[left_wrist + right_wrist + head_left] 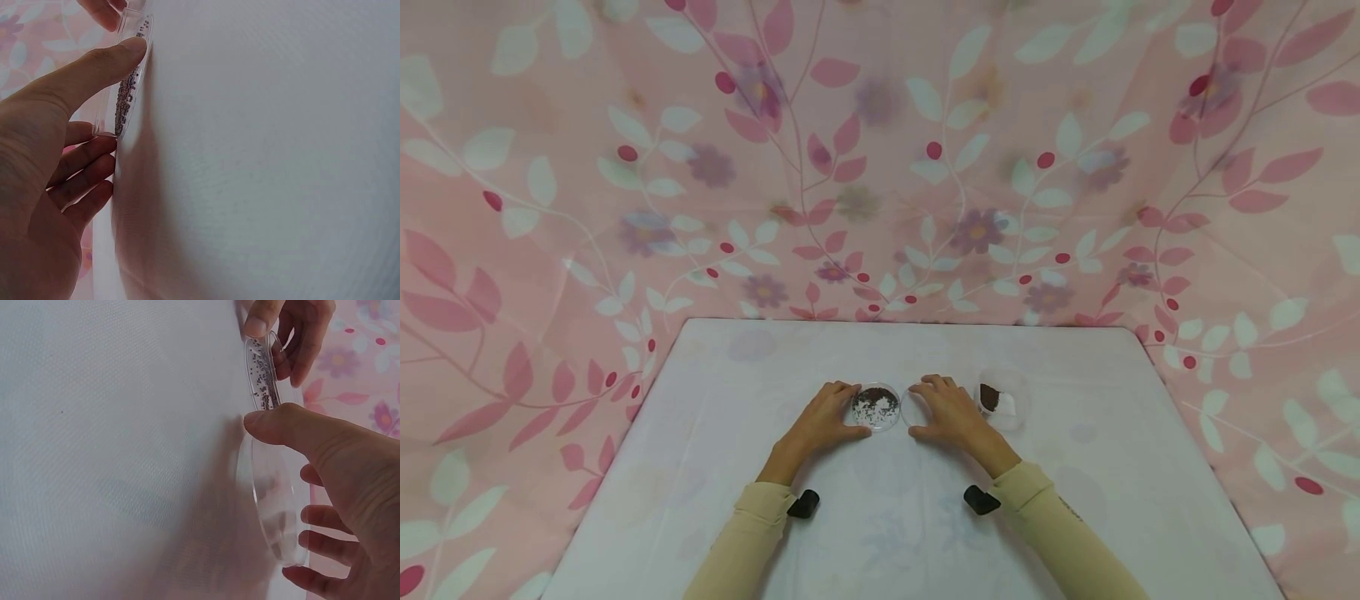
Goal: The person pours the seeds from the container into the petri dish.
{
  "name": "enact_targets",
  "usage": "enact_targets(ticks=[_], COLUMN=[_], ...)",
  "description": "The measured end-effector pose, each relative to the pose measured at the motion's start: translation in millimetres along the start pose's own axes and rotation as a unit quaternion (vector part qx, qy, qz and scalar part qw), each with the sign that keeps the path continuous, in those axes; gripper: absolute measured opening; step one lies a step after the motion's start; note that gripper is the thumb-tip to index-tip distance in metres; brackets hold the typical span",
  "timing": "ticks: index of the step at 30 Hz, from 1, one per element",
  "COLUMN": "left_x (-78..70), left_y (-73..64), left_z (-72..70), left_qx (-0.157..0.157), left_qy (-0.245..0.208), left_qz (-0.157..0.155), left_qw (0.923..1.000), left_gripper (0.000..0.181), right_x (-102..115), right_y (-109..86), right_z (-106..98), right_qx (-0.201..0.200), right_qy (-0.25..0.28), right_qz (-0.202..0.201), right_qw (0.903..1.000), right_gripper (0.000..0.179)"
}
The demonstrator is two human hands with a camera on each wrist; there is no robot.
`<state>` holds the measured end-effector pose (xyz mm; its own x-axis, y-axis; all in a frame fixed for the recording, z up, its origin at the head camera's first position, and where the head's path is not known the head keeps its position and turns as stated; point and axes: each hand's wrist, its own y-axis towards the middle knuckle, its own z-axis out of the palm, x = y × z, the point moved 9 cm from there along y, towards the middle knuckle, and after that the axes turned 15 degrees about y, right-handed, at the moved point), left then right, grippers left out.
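A round clear petri dish (876, 406) with small dark granules scattered across it sits on the white-covered table. My left hand (829, 417) holds its left side, thumb at the near edge and fingertips at the far edge; the left wrist view shows the thumb on the dish wall (128, 94). Just to the right, my right hand (951, 414) grips a second clear round piece, like a petri dish lid (912, 410), between thumb and fingers. In the right wrist view this lid (272, 506) lies close beside the granule-filled dish (261, 375), and no granules show in it.
Right of the right hand stands a clear squarish container (1019, 408) with a dark brown clump (989, 397) and something white inside. A pink floral cloth (880, 208) hangs behind the table's far edge (910, 323). Dark wrist cameras (805, 504) sit at both cuffs.
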<state>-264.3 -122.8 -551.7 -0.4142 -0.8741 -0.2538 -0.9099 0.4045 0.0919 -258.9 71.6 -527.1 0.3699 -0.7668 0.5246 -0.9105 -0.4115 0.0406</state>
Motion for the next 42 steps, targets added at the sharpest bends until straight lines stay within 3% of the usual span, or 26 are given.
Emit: enact_targets(ticks=[14,22,28,42], left_x=[0.1,-1.1,-1.7,-1.3], left_y=[0.9,1.3,0.4,-0.2], left_z=[0.3,-2.5,-1.3,-2.4], left_qx=[0.002,-0.005,-0.001,-0.009], left_qy=[-0.006,0.000,-0.001,-0.010], left_qz=[0.003,0.007,0.006,0.005], left_qw=[1.0000,1.0000,1.0000,0.9999], left_gripper=[0.083,0.083,0.083,0.081], right_x=[11.3,16.2,20.7,29.9], right_y=[0.0,0.9,-0.6,2.8], right_z=[-7.7,-12.1,-15.5,-19.9], right_qx=[-0.020,-0.048,-0.071,-0.087], right_qy=[0.000,0.002,0.014,0.034], right_qz=[-0.052,-0.091,-0.121,-0.147], right_qw=[0.9984,0.9947,0.9900,0.9847], right_gripper=[0.071,0.084,0.084,0.083])
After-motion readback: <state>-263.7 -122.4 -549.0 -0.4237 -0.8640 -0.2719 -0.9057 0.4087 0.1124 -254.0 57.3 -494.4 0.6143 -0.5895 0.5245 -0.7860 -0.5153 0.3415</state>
